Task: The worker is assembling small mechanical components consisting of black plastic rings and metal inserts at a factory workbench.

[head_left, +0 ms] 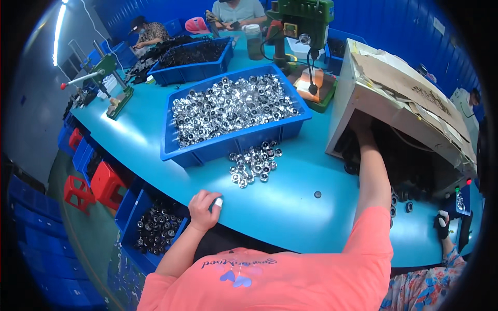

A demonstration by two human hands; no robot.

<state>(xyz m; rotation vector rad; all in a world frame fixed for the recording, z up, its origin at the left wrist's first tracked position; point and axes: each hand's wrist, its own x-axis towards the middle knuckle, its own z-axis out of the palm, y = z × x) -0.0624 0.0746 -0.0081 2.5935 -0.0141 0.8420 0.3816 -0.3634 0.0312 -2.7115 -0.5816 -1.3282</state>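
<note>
My left hand [205,210] rests at the table's front edge, its fingers curled closed. A white cover sits on one fingertip, and a dark bit shows beside it; what it holds, if anything, I cannot make out. My right arm reaches into the open front of a white box [340,111] topped with cardboard. Inside its shade my right hand [361,123] is only partly visible, the fingers hidden among dark parts [397,160]. Between my hands lie a loose pile of shiny clear-and-black round parts [254,163] and a single small dark ring [317,194].
Behind the pile stands a blue bin [194,155] full of the shiny parts. A green press [306,23] is at the back, a hand-lever press [116,88] at far left. Below left sits a bin of black wheels [158,228]. A co-worker's gloved hand [442,223] is at right.
</note>
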